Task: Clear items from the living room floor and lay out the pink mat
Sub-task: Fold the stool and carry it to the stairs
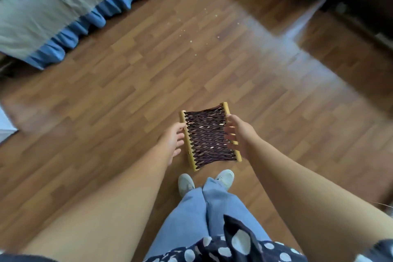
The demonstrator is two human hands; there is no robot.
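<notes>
A small stool [210,137] with a dark woven strap seat and pale yellow wooden side rails is low over the wooden floor [131,83], just ahead of my feet. My left hand [173,140] is at its left rail, thumb and fingertips touching the wood. My right hand [238,134] is at the right rail, its spread fingers lying across the rail and the edge of the weave. Neither hand shows a closed grip. No pink mat is in view.
A bed [42,6] with a grey cover and a blue frilled skirt fills the upper left. Dark furniture [365,6] stands at the upper right. Small pale crumbs [191,36] are scattered on the floor further ahead. My white shoes [186,184] are just behind the stool.
</notes>
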